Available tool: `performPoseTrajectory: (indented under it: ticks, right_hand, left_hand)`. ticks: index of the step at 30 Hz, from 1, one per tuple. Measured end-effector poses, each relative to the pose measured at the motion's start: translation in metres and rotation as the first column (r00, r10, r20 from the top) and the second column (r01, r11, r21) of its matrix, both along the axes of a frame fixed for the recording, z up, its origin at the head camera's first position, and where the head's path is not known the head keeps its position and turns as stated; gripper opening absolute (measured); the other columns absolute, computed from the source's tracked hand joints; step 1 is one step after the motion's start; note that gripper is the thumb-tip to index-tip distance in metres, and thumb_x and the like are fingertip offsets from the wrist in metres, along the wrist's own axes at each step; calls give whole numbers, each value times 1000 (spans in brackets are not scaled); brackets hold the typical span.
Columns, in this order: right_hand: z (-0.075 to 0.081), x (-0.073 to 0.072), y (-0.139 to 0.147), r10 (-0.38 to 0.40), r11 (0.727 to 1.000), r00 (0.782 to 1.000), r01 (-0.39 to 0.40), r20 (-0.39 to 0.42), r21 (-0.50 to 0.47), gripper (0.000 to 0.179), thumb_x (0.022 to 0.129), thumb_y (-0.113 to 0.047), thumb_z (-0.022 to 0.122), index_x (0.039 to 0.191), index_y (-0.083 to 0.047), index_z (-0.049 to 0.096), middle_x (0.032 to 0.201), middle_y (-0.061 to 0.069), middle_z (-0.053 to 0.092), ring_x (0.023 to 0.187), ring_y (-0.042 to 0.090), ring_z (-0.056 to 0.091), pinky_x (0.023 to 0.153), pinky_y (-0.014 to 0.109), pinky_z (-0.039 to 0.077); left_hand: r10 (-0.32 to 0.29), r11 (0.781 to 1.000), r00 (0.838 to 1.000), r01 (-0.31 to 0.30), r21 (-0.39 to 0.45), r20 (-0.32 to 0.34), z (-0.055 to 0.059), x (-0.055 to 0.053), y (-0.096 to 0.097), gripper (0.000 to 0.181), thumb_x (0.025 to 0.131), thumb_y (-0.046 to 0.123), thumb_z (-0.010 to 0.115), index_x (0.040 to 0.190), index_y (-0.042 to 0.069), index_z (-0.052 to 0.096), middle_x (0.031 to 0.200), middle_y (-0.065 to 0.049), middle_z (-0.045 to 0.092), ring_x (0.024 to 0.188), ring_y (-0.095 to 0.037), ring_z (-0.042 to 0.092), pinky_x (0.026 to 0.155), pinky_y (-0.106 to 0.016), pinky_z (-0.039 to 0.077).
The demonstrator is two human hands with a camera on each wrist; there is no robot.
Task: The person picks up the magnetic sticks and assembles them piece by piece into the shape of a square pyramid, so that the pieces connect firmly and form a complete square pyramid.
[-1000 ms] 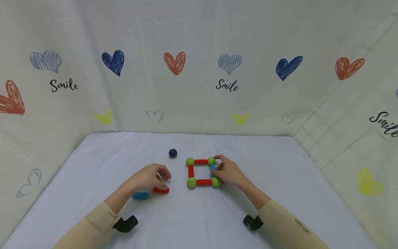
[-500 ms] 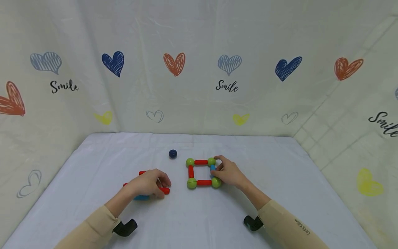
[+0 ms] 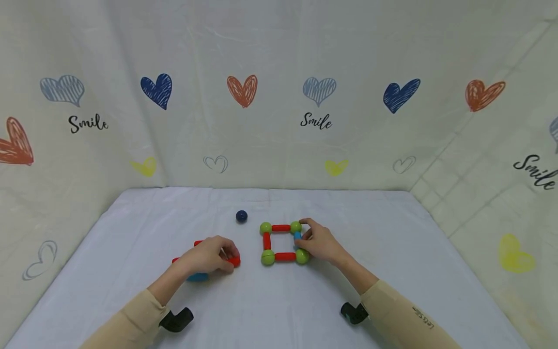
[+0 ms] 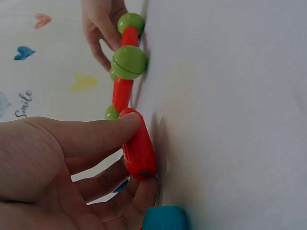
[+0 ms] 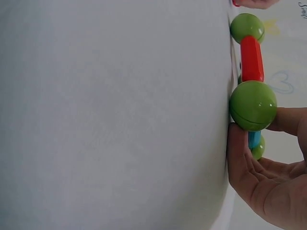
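My left hand point(image 3: 213, 254) pinches a red magnetic rod point(image 4: 139, 148) between thumb and fingers, its metal-tipped end facing the left wrist camera. To the right on the table lies a square frame: green balls point(image 3: 268, 257) at the corners, red rods point(image 3: 285, 257) on three sides, a blue rod point(image 3: 298, 237) on the right side. My right hand point(image 3: 320, 240) grips that right side, thumb by the blue rod and near ball, index finger at the far ball point(image 3: 296, 227). In the right wrist view, the near right ball point(image 5: 253, 105) partly hides the blue rod.
A loose blue rod point(image 3: 197, 277) lies beneath my left wrist. Ends of two more red rods point(image 3: 198, 242) show behind that hand. A dark blue ball point(image 3: 241, 216) sits farther back on the white-covered table point(image 3: 366, 208). A curtain printed with hearts stands behind.
My left hand has come down on the red rod, gripped it and shifted it slightly right and away from me. My right hand has stayed at the frame's right side.
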State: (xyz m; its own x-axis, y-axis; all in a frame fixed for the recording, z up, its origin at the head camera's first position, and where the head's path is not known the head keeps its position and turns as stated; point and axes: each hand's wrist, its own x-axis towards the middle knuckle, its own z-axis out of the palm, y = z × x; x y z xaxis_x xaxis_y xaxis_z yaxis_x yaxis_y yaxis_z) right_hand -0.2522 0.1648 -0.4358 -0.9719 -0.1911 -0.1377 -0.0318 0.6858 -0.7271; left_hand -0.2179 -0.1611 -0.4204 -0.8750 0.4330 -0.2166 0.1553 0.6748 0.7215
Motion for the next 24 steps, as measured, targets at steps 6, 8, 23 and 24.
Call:
performPoseTrajectory:
  ticks: [6,8,23,24]
  right_hand:
    - [1,2,-3,-3,1000,1000,3,-9,-3,58,93,-17,76,144,-5,50,93,7,63,76,20,60,66,31,55]
    - [1,3,-4,-4,1000,1000,4,-7,-7,58,93,-17,76,144,-5,51,93,7,63,76,20,59,67,31,55]
    - [-2,7,-8,-1,998,1000,3,28,-61,57,93,-16,76,143,-5,49,93,8,62,76,20,59,66,30,55]
    - [-2,7,-9,-1,998,1000,3,30,-65,57,93,-16,76,143,-6,49,93,8,62,76,20,59,66,30,55]
  left_hand:
    - [32,998,999,-31,50,-11,1,-4,1,20,87,10,81,103,15,71,95,-1,62,87,-20,59,74,-35,53]
    - [41,997,999,-40,65,-21,1,-6,3,20,88,11,81,105,16,71,96,-1,62,87,-20,59,73,-35,53]
    - [111,958,994,-105,265,-6,-8,-28,17,29,92,9,77,120,13,71,109,-2,66,99,-23,62,81,-35,57]
    - [114,956,993,-106,272,-15,-8,-30,18,29,92,10,77,120,13,71,109,-1,66,99,-23,62,81,-35,57]
